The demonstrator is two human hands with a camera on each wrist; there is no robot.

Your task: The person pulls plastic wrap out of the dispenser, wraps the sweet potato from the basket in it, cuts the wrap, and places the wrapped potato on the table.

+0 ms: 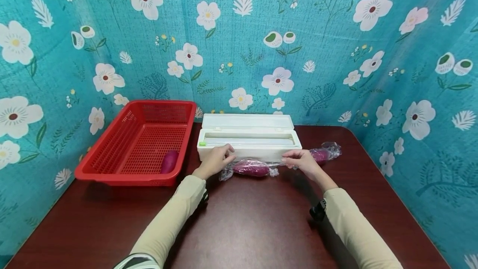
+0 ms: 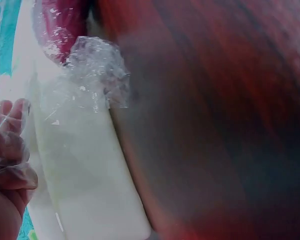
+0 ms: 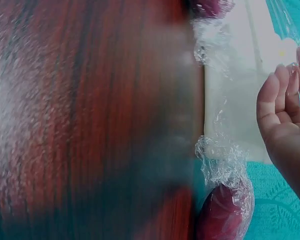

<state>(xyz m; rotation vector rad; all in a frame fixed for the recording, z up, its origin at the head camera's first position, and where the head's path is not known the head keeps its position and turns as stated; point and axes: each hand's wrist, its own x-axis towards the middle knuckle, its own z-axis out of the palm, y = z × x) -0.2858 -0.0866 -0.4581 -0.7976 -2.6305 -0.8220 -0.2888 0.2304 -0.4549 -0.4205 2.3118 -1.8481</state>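
A long white cling film dispenser (image 1: 257,152) stands at the back of the table with its lid raised. Clear cling film (image 3: 285,20) runs between the two hands in front of it. The left hand (image 1: 216,162) pinches the film near the box's left end, thumb against curled fingers. Toward the right end, the right hand (image 1: 304,163) pinches the film's other side. Between and below them, a purple elongated vegetable (image 1: 252,168) lies wrapped in film with crumpled ends. Another wrapped purple vegetable (image 1: 319,155) lies beyond the right hand, partly hidden by it.
A red plastic basket (image 1: 127,177) sits on the left, with one unwrapped purple vegetable (image 1: 169,161) in its near right corner. A green slider (image 1: 202,143) is on the dispenser's left end. Flowered teal cloth (image 1: 239,53) hangs behind and beside the dark red table (image 1: 246,227).
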